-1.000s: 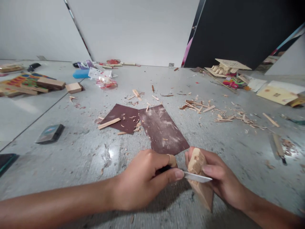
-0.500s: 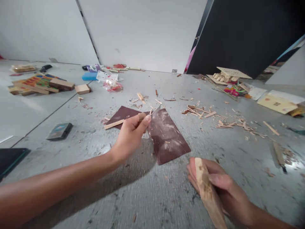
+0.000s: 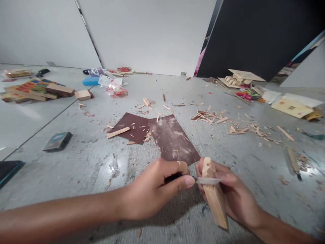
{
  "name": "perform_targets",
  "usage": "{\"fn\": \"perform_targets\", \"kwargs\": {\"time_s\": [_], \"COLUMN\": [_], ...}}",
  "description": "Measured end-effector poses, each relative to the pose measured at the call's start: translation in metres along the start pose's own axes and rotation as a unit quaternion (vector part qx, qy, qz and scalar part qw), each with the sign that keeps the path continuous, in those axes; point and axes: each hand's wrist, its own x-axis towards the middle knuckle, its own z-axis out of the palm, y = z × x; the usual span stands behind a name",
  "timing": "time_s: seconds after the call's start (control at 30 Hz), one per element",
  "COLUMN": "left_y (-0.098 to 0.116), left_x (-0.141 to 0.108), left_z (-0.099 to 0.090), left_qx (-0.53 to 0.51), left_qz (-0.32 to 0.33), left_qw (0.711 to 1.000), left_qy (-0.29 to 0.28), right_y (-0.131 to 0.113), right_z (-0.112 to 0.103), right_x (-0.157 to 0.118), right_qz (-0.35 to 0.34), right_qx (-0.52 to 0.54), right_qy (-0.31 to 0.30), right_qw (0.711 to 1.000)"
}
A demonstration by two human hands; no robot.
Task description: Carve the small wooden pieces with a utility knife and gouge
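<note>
My left hand (image 3: 162, 186) is closed round the dark handle of a knife (image 3: 207, 181); a tan band wraps one of its fingers. The knife's blade lies across the top of a carved wooden block (image 3: 214, 200), below its rough, notched end. Gripping that block from the right is my right hand (image 3: 236, 193), with the thumb close to the blade's tip. Just beyond the hands are two brown sheets of sandpaper (image 3: 175, 139), the nearer one dusted with pale powder. Thin wood strips (image 3: 118, 132) rest on the farther left sheet.
Wood shavings (image 3: 210, 117) litter the grey surface. A wooden-handled tool (image 3: 294, 162) lies at right. Painted wood pieces (image 3: 33, 89), a small dark box (image 3: 57, 141) and a black-edged item (image 3: 10, 173) are at left. A paper packet (image 3: 291, 106) sits far right.
My left hand has come from over the sandpaper back toward me, bringing the knife onto the block. My right hand has tilted the block, now showing its lower end.
</note>
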Motion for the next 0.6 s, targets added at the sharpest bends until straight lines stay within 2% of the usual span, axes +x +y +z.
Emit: {"fn": "perform_targets", "kwargs": {"time_s": [0.2, 0.43, 0.5, 0.6], "left_y": [0.004, 0.015, 0.014, 0.010], "left_x": [-0.001, 0.002, 0.003, 0.004], "left_z": [0.002, -0.010, -0.012, -0.010], "left_qx": [0.010, -0.021, -0.019, -0.001], "left_qz": [-0.038, -0.130, -0.123, -0.097], "left_qw": [0.998, 0.983, 0.983, 0.990], "left_qy": [-0.039, -0.132, -0.135, -0.107], "right_y": [0.002, 0.003, 0.002, 0.000], "right_z": [-0.004, -0.008, -0.008, -0.007], "right_x": [-0.002, -0.006, -0.007, -0.009], "right_qz": [0.012, -0.019, -0.016, -0.004], "right_qx": [-0.022, -0.137, -0.151, -0.149], "right_qy": [-0.010, -0.048, -0.053, -0.041], "right_qw": [1.000, 0.989, 0.987, 0.988]}}
